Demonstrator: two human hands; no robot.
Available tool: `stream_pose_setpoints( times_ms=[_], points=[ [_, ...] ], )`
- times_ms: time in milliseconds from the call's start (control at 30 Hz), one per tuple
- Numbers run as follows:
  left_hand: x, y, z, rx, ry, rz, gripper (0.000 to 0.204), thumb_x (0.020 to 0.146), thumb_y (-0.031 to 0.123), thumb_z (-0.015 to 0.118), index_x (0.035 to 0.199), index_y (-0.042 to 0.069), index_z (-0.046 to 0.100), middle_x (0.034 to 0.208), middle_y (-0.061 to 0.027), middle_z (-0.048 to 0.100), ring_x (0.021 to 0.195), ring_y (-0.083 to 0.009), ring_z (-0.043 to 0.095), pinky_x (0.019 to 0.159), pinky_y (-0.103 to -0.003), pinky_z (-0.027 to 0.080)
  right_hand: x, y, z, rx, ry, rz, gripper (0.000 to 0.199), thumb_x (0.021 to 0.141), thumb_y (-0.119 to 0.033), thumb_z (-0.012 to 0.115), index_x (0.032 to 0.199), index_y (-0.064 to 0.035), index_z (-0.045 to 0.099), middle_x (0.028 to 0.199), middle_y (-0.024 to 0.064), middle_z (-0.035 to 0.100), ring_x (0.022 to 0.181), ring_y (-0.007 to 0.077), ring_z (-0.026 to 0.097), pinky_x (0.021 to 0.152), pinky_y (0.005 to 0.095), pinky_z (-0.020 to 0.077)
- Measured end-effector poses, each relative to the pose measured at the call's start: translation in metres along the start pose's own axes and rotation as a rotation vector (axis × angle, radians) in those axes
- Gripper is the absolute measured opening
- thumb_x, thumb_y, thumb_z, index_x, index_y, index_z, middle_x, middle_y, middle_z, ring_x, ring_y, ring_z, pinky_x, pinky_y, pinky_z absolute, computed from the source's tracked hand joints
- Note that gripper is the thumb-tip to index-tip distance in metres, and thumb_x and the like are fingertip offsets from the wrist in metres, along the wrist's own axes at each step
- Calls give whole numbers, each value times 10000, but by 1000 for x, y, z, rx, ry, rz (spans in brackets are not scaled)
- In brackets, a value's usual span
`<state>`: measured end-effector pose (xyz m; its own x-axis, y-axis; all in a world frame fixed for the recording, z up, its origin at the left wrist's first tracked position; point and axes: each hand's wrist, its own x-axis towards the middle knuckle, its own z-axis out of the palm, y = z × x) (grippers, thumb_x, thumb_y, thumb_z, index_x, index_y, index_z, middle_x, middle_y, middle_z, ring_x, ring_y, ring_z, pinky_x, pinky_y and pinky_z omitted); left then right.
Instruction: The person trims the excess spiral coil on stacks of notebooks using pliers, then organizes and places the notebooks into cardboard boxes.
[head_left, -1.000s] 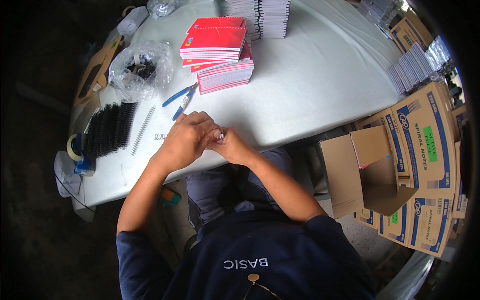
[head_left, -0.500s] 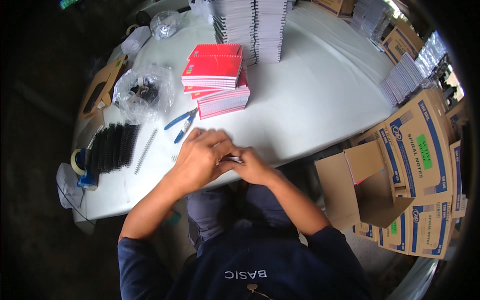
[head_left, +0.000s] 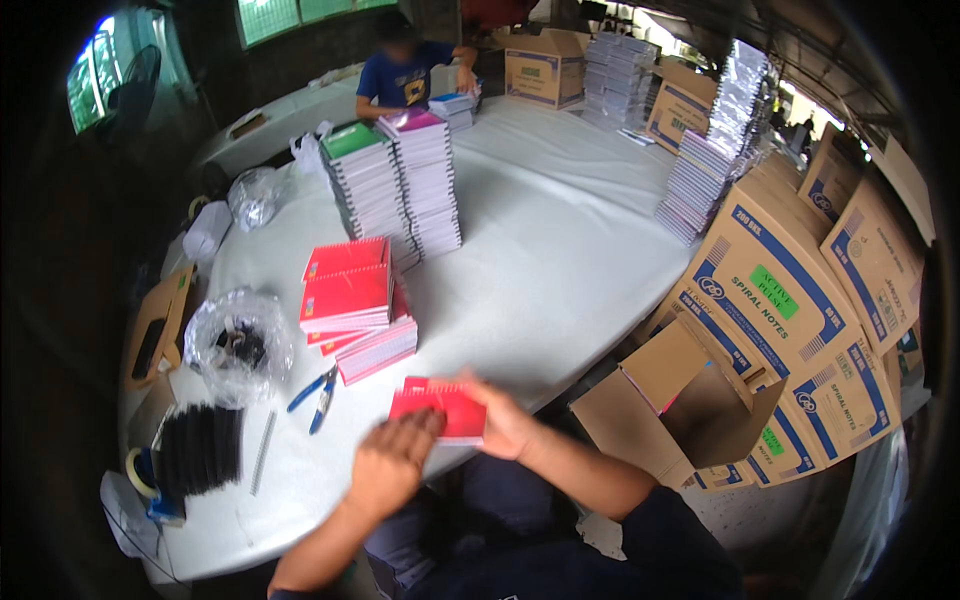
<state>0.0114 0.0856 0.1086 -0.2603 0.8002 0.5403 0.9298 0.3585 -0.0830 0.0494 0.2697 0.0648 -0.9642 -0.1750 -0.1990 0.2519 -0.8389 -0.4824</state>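
Observation:
A red spiral notebook (head_left: 462, 412) is held between my two hands at the table's near edge; part of a red cover also shows behind its top edge. My right hand (head_left: 508, 424) grips the notebook's right side. Over its lower left corner my left hand (head_left: 390, 462) is closed, fingers on the cover and thumb hidden. Just beyond them stands a stack of red spiral notebooks (head_left: 350, 290). Blue-handled pliers (head_left: 318, 398) lie left of that stack. Farther left are a loose spiral coil (head_left: 263, 453) and a bundle of black coils (head_left: 200, 450).
Tall notebook stacks (head_left: 425, 185) rise mid-table, a co-worker (head_left: 405, 75) beyond them. An open carton (head_left: 630, 415) and piled cardboard boxes (head_left: 775, 290) are at my right. A plastic bag (head_left: 240, 345), a tape dispenser (head_left: 155, 485) and a cardboard piece (head_left: 160, 325) lie left.
The view has tilted up, bringing the co-worker into sight. My hands, earlier close together around something mostly hidden, are now apart with the red notebook showing between them.

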Motion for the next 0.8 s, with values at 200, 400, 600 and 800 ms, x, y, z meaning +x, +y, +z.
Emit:
stream_pose_setpoints(
  times_ms=[200, 400, 600, 800],
  points=[
    [-51, -21, -4, -347, 85, -654, 665, 769, 92, 654, 1337, -21, 326, 1262, -226, 432, 1176, -380, 411, 983, -411, 328, 6, 12, -20, -910, -316, -295, 377, 890, -112, 550, 1254, -21, 510, 1267, 83, 534, 1153, 146, 480, 993, 302, 361],
    [-70, -23, 42, -1055, 32, -872, 607, 784, -55, 532, 1349, 12, 322, 1213, -162, 466, 1163, -231, 444, 959, -309, 368, 30, 6, -49, -1002, -209, -373, 358, 874, -72, 564, 1228, -27, 538, 1191, 40, 591, 1071, 103, 516, 956, 266, 377],
    [-78, -21, 45, -1163, 229, -827, 355, 778, -71, 524, 1116, 1, 441, 1007, -90, 514, 979, -153, 489, 855, -266, 399, 30, 40, -34, -1007, -394, -339, 350, 856, -30, 581, 1205, -17, 556, 1170, 57, 605, 1060, 88, 522, 930, 246, 395],
    [-91, -30, 21, -758, -13, -748, 346, 724, -78, 540, 1057, 0, 490, 964, -124, 545, 950, -231, 530, 842, -316, 420, 20, 58, -31, -1104, -378, -430, 318, 853, -15, 580, 1171, -3, 580, 1098, 96, 643, 993, 100, 567, 869, 239, 424]
  ],
)
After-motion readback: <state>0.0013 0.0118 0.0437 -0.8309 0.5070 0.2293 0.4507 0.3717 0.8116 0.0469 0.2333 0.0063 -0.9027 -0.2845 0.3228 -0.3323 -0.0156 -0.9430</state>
